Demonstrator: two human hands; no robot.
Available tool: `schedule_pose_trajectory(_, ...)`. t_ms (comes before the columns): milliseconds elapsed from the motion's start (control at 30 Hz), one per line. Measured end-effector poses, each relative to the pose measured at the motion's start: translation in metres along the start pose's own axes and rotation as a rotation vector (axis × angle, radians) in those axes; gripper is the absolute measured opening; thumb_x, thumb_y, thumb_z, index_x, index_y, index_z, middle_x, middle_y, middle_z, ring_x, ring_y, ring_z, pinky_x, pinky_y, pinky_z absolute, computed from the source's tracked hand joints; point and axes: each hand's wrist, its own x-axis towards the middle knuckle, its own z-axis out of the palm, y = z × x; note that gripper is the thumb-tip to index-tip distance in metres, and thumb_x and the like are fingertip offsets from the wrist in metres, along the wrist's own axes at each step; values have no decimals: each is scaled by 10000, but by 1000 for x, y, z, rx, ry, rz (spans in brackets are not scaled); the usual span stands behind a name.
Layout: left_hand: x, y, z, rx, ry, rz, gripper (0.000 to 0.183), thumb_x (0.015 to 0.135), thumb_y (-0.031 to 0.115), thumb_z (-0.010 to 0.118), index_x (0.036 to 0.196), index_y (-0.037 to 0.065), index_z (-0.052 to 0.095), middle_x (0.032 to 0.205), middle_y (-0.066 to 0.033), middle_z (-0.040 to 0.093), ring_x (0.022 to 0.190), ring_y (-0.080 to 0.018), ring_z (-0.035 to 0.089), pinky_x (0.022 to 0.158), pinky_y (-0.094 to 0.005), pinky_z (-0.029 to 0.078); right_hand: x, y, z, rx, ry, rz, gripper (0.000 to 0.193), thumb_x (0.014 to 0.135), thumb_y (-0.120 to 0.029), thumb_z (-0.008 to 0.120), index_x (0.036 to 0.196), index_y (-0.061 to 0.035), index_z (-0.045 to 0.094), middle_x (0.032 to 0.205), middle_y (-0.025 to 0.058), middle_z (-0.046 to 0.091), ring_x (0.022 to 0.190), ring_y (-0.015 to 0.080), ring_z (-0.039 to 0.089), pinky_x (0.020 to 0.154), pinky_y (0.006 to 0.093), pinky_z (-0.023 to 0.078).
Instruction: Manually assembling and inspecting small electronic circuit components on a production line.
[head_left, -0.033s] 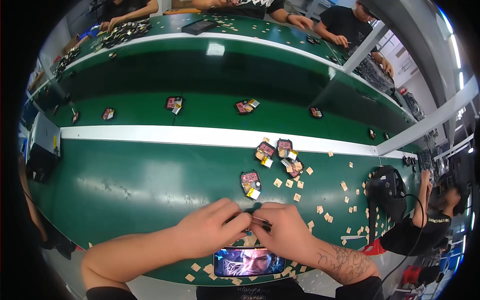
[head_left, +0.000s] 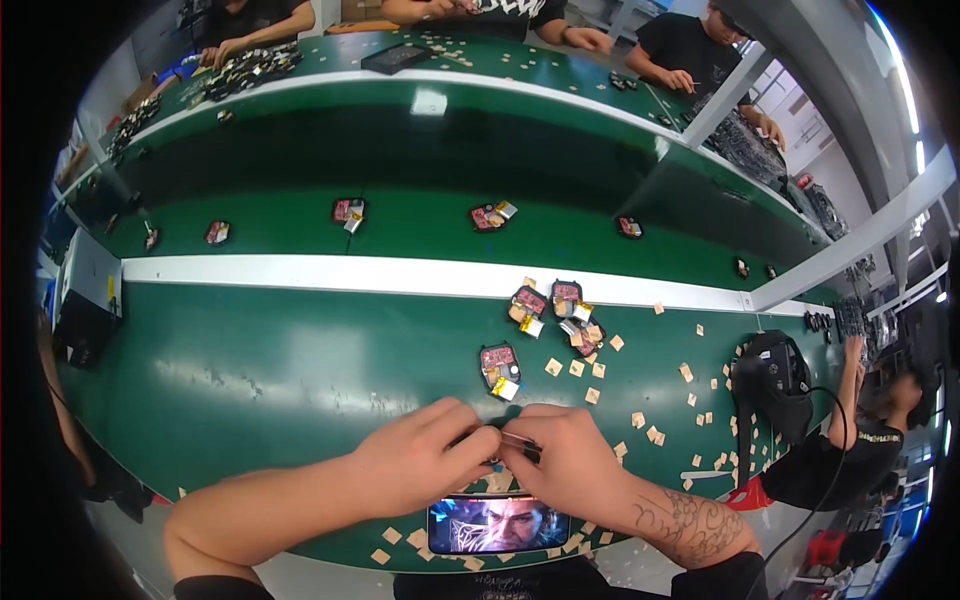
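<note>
We judge the work mid-run: our left hand (head_left: 425,462) and right hand (head_left: 565,455) pinch one small part (head_left: 497,448) with tweezers (head_left: 522,440) above the phone (head_left: 498,524), while several small red-and-black units (head_left: 499,366) lie near on the green worktop (head_left: 280,370), apparently awaiting handling.

Bare forearms emerge from black sleeves, and a dark tattoo marks the right forearm (head_left: 690,515).

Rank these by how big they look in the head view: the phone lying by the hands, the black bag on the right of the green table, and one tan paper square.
1. Black bag
2. Phone, slightly smaller, though nearer the camera
3. Tan paper square, clearly smallest
</note>
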Motion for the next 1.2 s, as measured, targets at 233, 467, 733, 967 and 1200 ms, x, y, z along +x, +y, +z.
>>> schedule_pose_trajectory(233,6,8,-2,18,251,120,368,882,149,835,1180,73,632,1039,-120,647,901,-327,653,766,-412,567,-6,5,-11,339,9,114,178,956,-62,766,1122,-30,712,786,14,634,592,100,524,544,292,420)
schedule_pose_trajectory(467,54,15,-23,-465,104,-384,291,940,78,802,1195,34,668,926,-99,692,760,-163,676,665,-304,552,-2,15,-31,569,185,80,192,974,-41,777,1133,20,688,832,-59,619,590,-42,363,527,188,299)
schedule_pose_trajectory(733,162,-160,-62,81,469,-578,230,904,51,766,1122,17,702,756,-118,688,719,-216,703,693,-339,547,0,73,-63,359,509,24,177,1046,-85,664,1198,4,643,845,16,600,631,42,456,572,254,389)
schedule_pose_trajectory(967,189,-151,-52,583,428,-295,363,893,275,795,1176,52,746,1162,-217,657,1110,-429,640,909,-518,565,-4,96,-71,330,586,-12,103,1051,-28,619,1060,26,708,927,87,680,706,121,585,633,278,460)
schedule_pose_trajectory(1200,186,-133,-14,275,103,-304,578,920,116,800,1440,94,548,1214,-204,636,1192,-399,634,1041,-475,525,-4,90,-75,230,506,8,129,1049,-16,616,1114,8,725,925,63,622,695,108,543,628,270,443)
